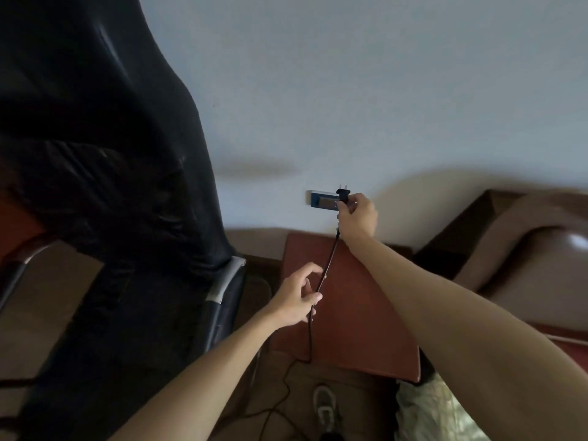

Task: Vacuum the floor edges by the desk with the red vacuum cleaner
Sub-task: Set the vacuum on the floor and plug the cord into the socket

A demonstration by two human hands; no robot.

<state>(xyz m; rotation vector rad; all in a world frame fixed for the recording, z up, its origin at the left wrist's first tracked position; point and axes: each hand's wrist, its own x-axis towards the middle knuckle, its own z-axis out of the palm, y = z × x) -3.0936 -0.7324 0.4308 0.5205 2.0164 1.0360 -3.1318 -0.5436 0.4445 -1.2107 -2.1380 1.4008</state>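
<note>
The right hand (358, 219) grips a black plug (343, 195), prongs bare, just in front of the wall socket (321, 200). The left hand (297, 297) seems to hold the cord (327, 265) in curled fingers lower down, over a reddish-brown table (366, 313). The cord trails to the floor (359, 409).

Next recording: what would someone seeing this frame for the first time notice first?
The right hand at centre holds a black plug, its bare prongs pointing up, just in front of the wall socket and not yet inserted. Below it, the left hand pinches the cord, which runs down over a reddish-brown table to the floor. A big black chair fills the left side.
</note>
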